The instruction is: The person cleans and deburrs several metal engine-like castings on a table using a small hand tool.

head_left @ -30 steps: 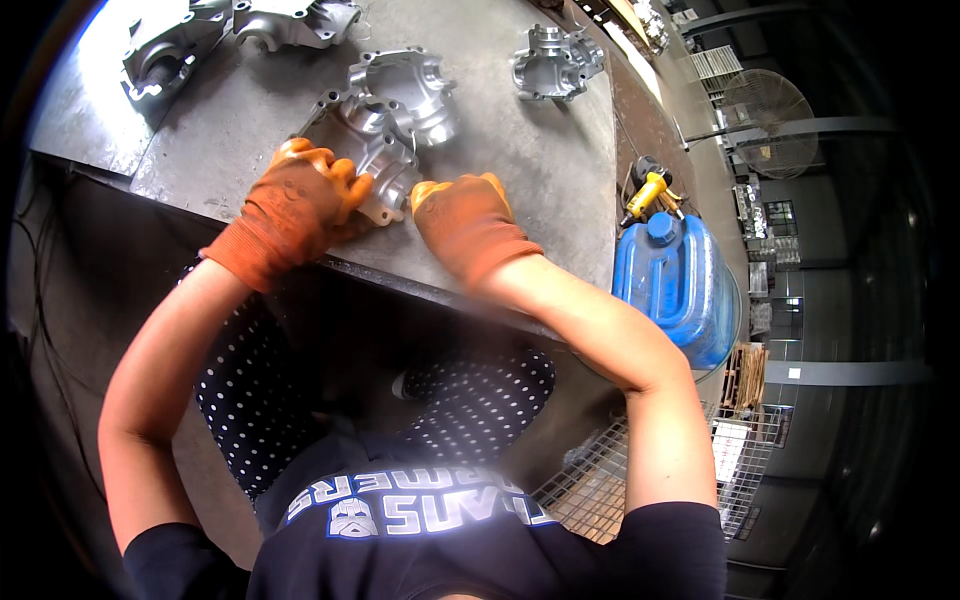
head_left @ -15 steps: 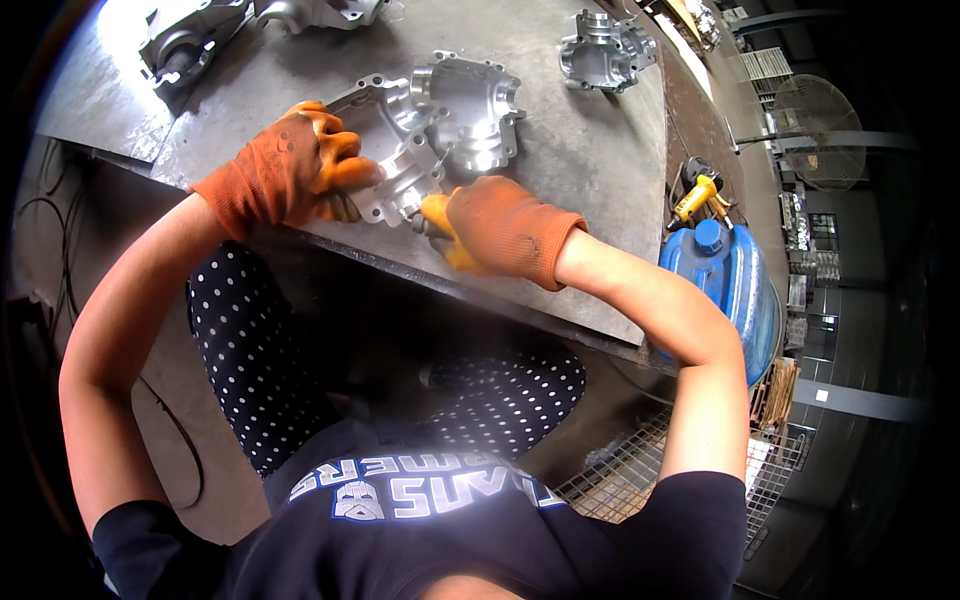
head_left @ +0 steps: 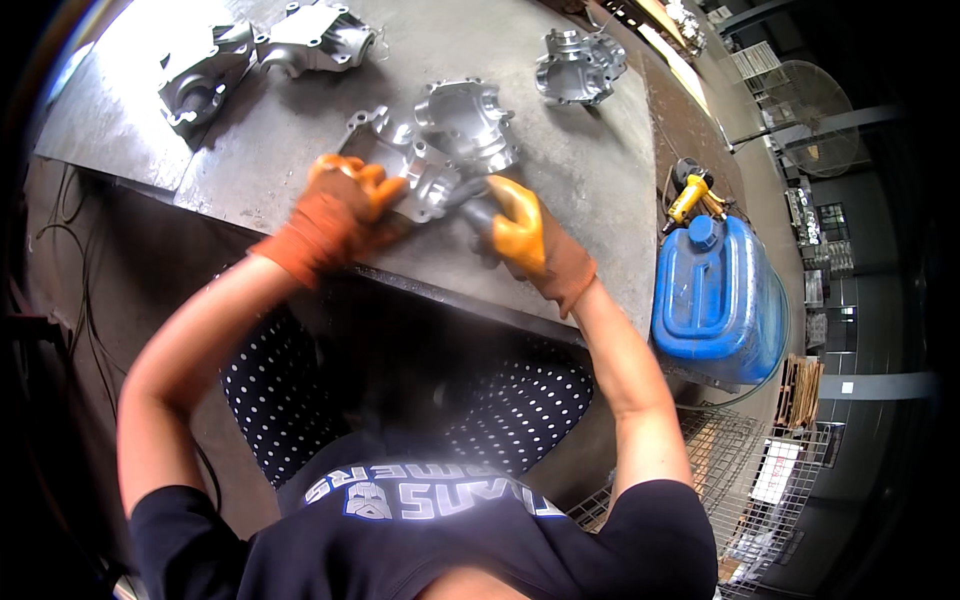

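Observation:
My left hand (head_left: pixel 338 215), in an orange work glove, is closed on the near edge of a silver metal casting (head_left: pixel 432 188) at the front of the metal table. In my right hand (head_left: pixel 535 245), gloved the same way, is a dark hand tool (head_left: pixel 478 208). Its front end meets the casting's right side or lies very close to it. Motion blurs the tool, so its exact kind does not show. A second open casting (head_left: pixel 465 115) lies just behind the held one, hollow side up.
More castings stand at the back left (head_left: pixel 205 80) and back right (head_left: pixel 580 75). A blue jerrycan (head_left: pixel 690 300) is beside the table's right edge, with a yellow power tool (head_left: pixel 690 200) behind it. A wire mesh basket (head_left: pixel 725 450) stands low at the right.
My right hand has turned knuckles-up, and the dark tool now shows in it. My left hand keeps hold of the casting. The whole view has shifted slightly.

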A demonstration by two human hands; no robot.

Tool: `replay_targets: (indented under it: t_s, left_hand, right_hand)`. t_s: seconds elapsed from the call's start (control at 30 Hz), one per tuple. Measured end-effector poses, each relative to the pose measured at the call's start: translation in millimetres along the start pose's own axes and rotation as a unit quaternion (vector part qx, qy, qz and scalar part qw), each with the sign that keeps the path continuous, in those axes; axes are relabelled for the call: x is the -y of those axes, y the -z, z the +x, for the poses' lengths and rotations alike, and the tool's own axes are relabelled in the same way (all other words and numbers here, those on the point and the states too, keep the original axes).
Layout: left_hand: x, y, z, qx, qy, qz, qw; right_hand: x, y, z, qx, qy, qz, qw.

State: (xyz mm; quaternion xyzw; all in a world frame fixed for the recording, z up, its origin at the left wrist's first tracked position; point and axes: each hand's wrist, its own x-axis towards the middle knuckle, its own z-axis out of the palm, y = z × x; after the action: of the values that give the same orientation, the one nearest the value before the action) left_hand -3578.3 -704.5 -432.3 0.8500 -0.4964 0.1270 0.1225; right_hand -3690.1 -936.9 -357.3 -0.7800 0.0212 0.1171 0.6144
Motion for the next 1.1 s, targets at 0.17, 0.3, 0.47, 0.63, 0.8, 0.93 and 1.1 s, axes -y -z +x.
replay_targets:
  t_s: [0.17,0.3,0.47,0.63,0.8,0.93,1.1]
  left_hand:
    - [-125.2,-4.9,24.2,-0.206,0.136,-0.295,0.923]
    - [-124.5,7.8,16.8,-0.2,0.044,-0.25,0.946]
    - [-90.8,-21.0,27.4,-0.068,-0.048,-0.139,0.987]
    - [-120.5,-38.9,43.7,-0.068,-0.034,-0.097,0.992]
    - [-124.1,-40.4,46.1,-0.091,-0.022,-0.122,0.988]
    - [-124.1,-42.6,46.3,-0.096,-0.025,-0.115,0.988]
    - [-122.2,-44.6,47.4,-0.094,-0.026,-0.116,0.988]
  right_hand:
    - [5.8,13.6,-46.6,-0.148,-0.076,-0.072,0.983]
    - [-46.5,48.5,-78.4,-0.23,0.009,-0.371,0.9]
    - [-30.4,29.4,-80.0,-0.19,-0.109,-0.697,0.683]
    - [-39.2,32.8,-81.0,-0.174,-0.172,-0.731,0.637]
    - [-51.0,30.5,-82.7,-0.207,-0.163,-0.747,0.611]
    - [-51.7,24.9,-77.6,-0.215,-0.213,-0.726,0.617]
    - [-55.8,23.8,-75.3,-0.228,-0.201,-0.736,0.606]
